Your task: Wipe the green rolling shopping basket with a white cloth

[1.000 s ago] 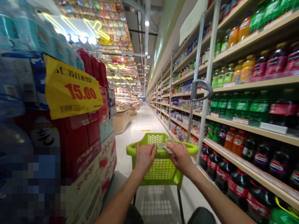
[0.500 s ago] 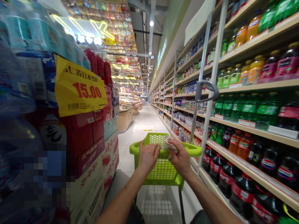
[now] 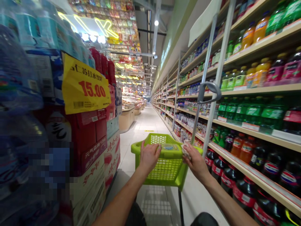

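A green shopping cart (image 3: pixel 162 172) stands right before me, its handle bar (image 3: pixel 170 153) facing me with a small label (image 3: pixel 169 147) in the middle. My left hand (image 3: pixel 150 157) is wrapped over the left part of that bar. At the bar's right part, my right hand (image 3: pixel 194 160) presses a crumpled whitish cloth (image 3: pixel 185 150) against it, fingers closed round the cloth. Whether the cloth is fabric or tissue is hard to make out.
Shelves (image 3: pixel 254 125) of bottled drinks line the right, with a metal pole and grey handle (image 3: pixel 209 92) in front. Stacked drink cartons (image 3: pixel 94 157) under a yellow price sign (image 3: pixel 86 84) crowd the left. A pale tiled aisle (image 3: pixel 147 119) runs ahead past food displays (image 3: pixel 127 116).
My right hand has slid right along the handle bar with the cloth, uncovering the label. My left hand stays on the bar. The view has shifted slightly.
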Tool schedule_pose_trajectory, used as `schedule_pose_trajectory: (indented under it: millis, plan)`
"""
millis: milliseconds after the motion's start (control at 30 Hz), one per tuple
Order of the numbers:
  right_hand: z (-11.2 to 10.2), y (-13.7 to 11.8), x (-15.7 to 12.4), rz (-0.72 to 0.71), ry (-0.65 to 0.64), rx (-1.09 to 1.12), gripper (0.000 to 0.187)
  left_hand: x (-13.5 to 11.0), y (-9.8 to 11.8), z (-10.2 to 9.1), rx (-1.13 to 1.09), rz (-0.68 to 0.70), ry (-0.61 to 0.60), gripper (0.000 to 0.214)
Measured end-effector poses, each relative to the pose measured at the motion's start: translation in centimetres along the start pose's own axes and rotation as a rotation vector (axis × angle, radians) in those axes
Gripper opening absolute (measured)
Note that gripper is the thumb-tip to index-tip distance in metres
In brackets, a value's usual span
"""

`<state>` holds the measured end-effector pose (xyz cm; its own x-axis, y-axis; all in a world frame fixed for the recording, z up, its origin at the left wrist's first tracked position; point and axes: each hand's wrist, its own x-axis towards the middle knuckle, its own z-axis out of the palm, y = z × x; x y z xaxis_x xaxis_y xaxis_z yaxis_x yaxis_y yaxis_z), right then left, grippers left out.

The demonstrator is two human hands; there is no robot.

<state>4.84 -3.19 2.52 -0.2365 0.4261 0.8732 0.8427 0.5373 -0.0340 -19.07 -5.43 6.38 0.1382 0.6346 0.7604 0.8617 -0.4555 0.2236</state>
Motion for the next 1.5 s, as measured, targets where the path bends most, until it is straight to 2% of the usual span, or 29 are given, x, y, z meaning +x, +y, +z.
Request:
schedule_pose_trajectory:
  millis: [67, 167, 233, 300, 367, 467, 533, 600, 700, 767, 833, 967, 1033, 1100, 1233, 1300, 1333, 1400, 1500]
  plan:
    - [0.3, -0.6, 0.4, 0.036, 0.048, 0.028, 0.031, 0.0, 0.0, 0.1, 0.009, 0.005, 0.007, 0.028]
    - [1.5, -4.0, 1.7, 0.081, 0.114, 0.082, 0.029, 0.1, 0.1, 0.4, 0.037, 0.016, 0.016, 0.027]
    - [2.4, -6.5, 2.6, -0.009, 0.088, 0.135, 0.029, 0.1, 0.2, 0.6, 0.056, 0.03, 0.003, 0.027]
    - [2.7, -7.4, 3.0, -0.126, 0.041, 0.142, 0.03, 0.0, 0.2, 0.6, 0.072, 0.044, -0.014, 0.027]
    - [2.1, -5.8, 2.7, -0.137, 0.012, 0.082, 0.031, 0.0, 0.2, 0.5, 0.082, 0.057, -0.03, 0.026]
    - [0.2, -1.1, 1.8, 0.097, 0.022, -0.082, 0.03, -0.1, 0.2, 0.3, 0.082, 0.059, -0.033, 0.025]
    - [-0.6, 0.7, 1.5, 0.231, 0.038, -0.143, 0.03, -0.1, 0.2, 0.3, 0.078, 0.057, -0.02, 0.025]
    - [-0.4, -0.2, 1.5, 0.209, 0.038, -0.112, 0.03, -0.1, 0.1, 0.4, 0.078, 0.053, -0.006, 0.026]
    - [0.8, -3.9, 2.1, 0.004, -0.001, 0.012, 0.032, -0.2, 0.0, 0.5, 0.086, 0.05, -0.004, 0.026]
    - [1.1, -4.6, 2.5, -0.069, -0.038, 0.047, 0.032, -0.3, -0.2, 0.4, 0.092, 0.048, -0.007, 0.026]
    - [0.6, -2.7, 2.6, -0.008, -0.049, 0.021, 0.03, -0.5, -0.3, 0.3, 0.093, 0.037, -0.005, 0.027]
    - [-1.7, 4.2, 1.8, 0.305, -0.007, -0.055, 0.031, -0.7, -0.2, 0.4, 0.082, 0.01, 0.014, 0.028]
    - [-2.0, 4.8, 1.5, 0.352, 0.019, -0.054, 0.032, -0.7, 0.0, 0.6, 0.082, 0.004, 0.032, 0.027]
    - [-1.1, 2.3, 1.6, 0.275, 0.049, -0.016, 0.032, -0.6, 0.2, 0.8, 0.087, 0.003, 0.047, 0.027]
    - [1.6, -5.9, 2.6, -0.018, 0.041, 0.145, 0.032, -0.6, 0.5, 1.0, 0.098, 0.013, 0.04, 0.027]
    - [2.1, -7.6, 2.9, -0.12, -0.001, 0.143, 0.033, -0.6, 0.5, 0.9, 0.099, 0.019, 0.034, 0.028]
    - [2.1, -7.3, 2.8, -0.139, -0.021, 0.118, 0.033, -0.6, 0.5, 0.9, 0.096, 0.021, 0.032, 0.028]
    - [1.4, -4.8, 2.2, -0.103, -0.032, 0.052, 0.033, -0.6, 0.5, 0.9, 0.085, 0.023, 0.03, 0.028]
    - [0.1, -0.1, 1.2, 0.092, 0.035, -0.027, 0.031, -0.7, 0.5, 0.8, 0.06, 0.014, 0.029, 0.028]
